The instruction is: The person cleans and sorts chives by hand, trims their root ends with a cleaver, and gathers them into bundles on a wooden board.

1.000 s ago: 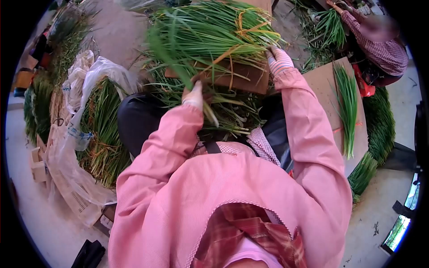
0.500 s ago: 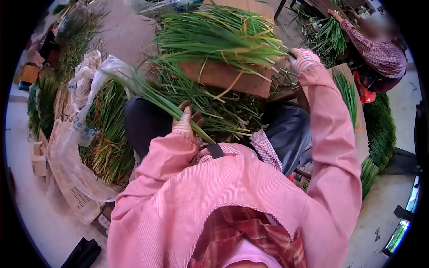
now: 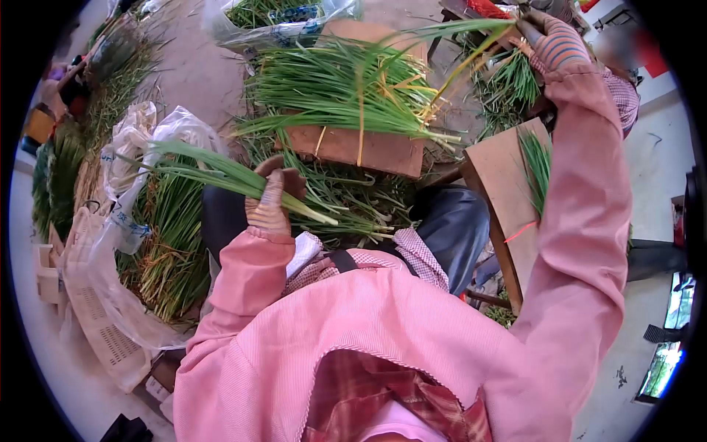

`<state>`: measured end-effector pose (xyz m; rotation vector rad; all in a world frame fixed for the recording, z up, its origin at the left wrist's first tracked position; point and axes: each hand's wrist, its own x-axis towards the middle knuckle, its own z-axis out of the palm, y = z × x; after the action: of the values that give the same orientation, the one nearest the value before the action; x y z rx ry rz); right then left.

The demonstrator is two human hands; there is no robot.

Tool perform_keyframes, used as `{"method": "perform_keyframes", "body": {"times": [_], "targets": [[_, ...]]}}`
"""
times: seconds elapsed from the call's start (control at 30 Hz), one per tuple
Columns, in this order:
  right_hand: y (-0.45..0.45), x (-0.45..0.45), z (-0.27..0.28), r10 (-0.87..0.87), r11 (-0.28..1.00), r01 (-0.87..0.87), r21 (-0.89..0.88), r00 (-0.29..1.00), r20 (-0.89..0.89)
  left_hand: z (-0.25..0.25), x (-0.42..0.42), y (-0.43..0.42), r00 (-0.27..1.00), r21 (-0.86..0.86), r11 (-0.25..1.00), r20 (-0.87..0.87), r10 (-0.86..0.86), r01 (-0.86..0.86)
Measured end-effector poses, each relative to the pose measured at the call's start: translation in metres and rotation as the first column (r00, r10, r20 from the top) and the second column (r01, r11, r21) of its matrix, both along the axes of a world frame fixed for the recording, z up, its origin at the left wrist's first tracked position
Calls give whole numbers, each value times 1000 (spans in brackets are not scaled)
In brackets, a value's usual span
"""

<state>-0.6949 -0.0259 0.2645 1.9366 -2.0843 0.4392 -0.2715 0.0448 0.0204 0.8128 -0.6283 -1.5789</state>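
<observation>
My left hand, in a striped glove, is closed around a small bunch of garlic chives above my lap. The cut ends point right and the leaf tips point left. Raised at the upper right, my right hand wears a striped glove too. It pinches the stem ends of a few chive stalks, some yellowed, whose leaves trail left over the pile. That larger pile of chives lies on a brown board in front of me.
Loose chives cover the area before my knees. At left, a plastic-lined crate holds more chives. Another plastic bag stands behind the board. A second board with chives is at right. A co-worker sits at upper right.
My right hand has moved up and right from the pile, drawing out a few stalks. My left hand has shifted slightly left and up with its bunch. The view has turned a little.
</observation>
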Motion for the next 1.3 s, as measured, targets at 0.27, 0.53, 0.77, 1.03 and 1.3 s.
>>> {"method": "perform_keyframes", "body": {"times": [0.27,0.53,0.77,1.03,1.3], "targets": [[24,-38,91,450,884,-257,-391,699,556,1,-19,-9,998,-53,997,-15,-55,54],[67,126,-110,279,958,-120,-262,170,945,46,-59,-5,983,41,983,-60,-175,177],[129,204,-250,47,960,-278,-40,21,999,-9,-64,-13,923,433,867,167,-347,248],[131,181,-279,-345,751,-650,113,-241,907,-16,-56,-18,902,290,858,-53,-428,424],[92,240,-284,-102,979,-197,-45,-675,731,-12,-54,-13,853,151,947,411,-321,284]]}}
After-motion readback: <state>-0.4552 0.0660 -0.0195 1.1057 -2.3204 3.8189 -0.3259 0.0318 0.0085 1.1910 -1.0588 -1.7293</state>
